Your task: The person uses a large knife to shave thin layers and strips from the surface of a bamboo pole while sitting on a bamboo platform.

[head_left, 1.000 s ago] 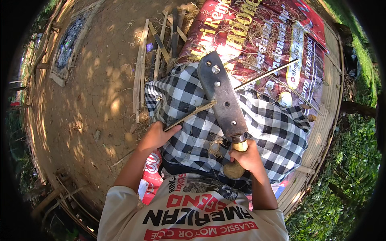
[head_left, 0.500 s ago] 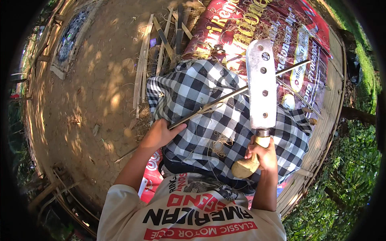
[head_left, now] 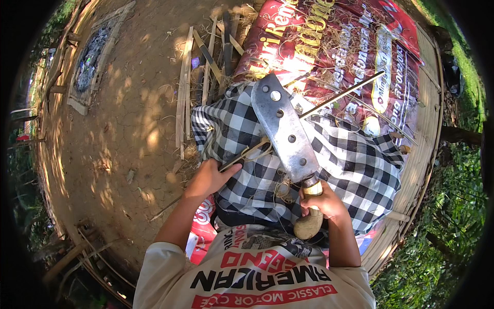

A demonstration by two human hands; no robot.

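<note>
My right hand (head_left: 325,202) is closed round the wooden handle of a broad cleaver (head_left: 286,129) with a row of holes along its blade. The blade tilts up and to the left and crosses over a thin bamboo strip (head_left: 342,95), hiding its middle. My left hand (head_left: 210,177) grips that strip near its lower part, and a thin tail sticks out behind the wrist. Pale slivers (head_left: 252,152) curl off the strip between the left hand and the blade. Beneath lies a black-and-white checked cloth (head_left: 350,170) spread over my lap, with a few curly shavings (head_left: 283,189) on it.
A red printed banner (head_left: 288,44) strewn with shavings lies ahead. Several split bamboo pieces (head_left: 186,92) rest on the dirt ground (head_left: 128,103) to its left. A framed ash pit (head_left: 92,59) is at the far left. A bamboo slat edge (head_left: 429,103) runs along the right, beside greenery.
The cleaver has swung left and down along the strip toward my left hand, its blade now tilted left instead of upright. Slivers stand out more from the strip. My left hand keeps its grip.
</note>
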